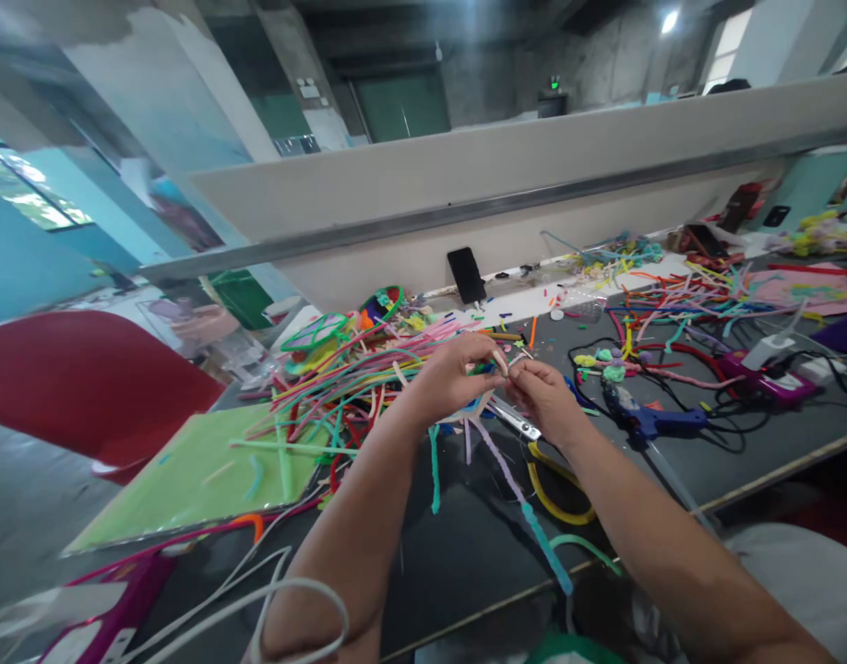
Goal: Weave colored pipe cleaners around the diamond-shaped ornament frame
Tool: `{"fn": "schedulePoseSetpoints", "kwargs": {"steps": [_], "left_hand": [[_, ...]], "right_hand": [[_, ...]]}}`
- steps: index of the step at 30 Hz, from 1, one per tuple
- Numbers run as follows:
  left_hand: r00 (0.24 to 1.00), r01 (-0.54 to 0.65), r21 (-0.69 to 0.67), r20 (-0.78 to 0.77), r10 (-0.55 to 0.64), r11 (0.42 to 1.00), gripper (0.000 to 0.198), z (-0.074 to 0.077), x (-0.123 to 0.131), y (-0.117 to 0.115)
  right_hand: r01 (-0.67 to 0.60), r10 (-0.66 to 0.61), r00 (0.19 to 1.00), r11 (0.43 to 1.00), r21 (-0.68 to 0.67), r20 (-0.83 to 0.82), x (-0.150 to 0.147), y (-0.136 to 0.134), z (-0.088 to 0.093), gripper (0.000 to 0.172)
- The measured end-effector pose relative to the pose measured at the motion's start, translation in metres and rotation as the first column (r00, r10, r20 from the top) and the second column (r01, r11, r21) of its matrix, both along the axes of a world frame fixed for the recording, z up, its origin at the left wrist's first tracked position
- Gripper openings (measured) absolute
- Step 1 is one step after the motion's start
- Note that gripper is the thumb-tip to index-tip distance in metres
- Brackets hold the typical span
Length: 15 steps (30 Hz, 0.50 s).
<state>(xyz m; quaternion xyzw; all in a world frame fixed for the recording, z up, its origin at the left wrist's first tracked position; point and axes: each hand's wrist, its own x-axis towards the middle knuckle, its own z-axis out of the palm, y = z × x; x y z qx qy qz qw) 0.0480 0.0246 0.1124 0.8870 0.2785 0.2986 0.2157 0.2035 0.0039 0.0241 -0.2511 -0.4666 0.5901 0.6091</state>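
Note:
Both of my hands meet above the middle of the desk. My left hand [467, 373] has its thumb and fingers pinched on a short pale pipe cleaner [501, 362]. At its other side, my right hand [540, 392] pinches with thumb and forefinger, and a pale tip shows there. Whether both hands hold one single piece I cannot tell. Silver scissors [517, 420] lie just below my fingers, beside a yellow loop [558, 498]. A lilac and teal pipe cleaner [527, 507] stretches from under my hands towards the desk's front edge.
Many coloured pipe cleaners [354, 369] are heaped to the left, near a green sheet [208, 470]. A phone [466, 275] leans on the partition. To the right lie a blue glue gun [655, 420], a purple glue gun [776, 378] and black cables. A red chair [84, 387] stands left.

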Motion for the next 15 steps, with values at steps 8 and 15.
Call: {"fn": "schedulePoseSetpoints", "kwargs": {"steps": [8, 15], "left_hand": [[0.999, -0.011, 0.047, 0.046, 0.009, 0.999, 0.012, -0.005, 0.003, -0.001], [0.998, 0.043, -0.005, 0.047, -0.042, 0.999, 0.013, -0.011, -0.002, 0.004]], "right_hand": [[0.046, -0.047, 0.998, 0.999, -0.025, -0.043, -0.004, -0.004, 0.002, 0.027], [0.109, -0.110, 0.990, 0.994, 0.010, 0.083, -0.002, 0.002, -0.012, 0.026]]}}
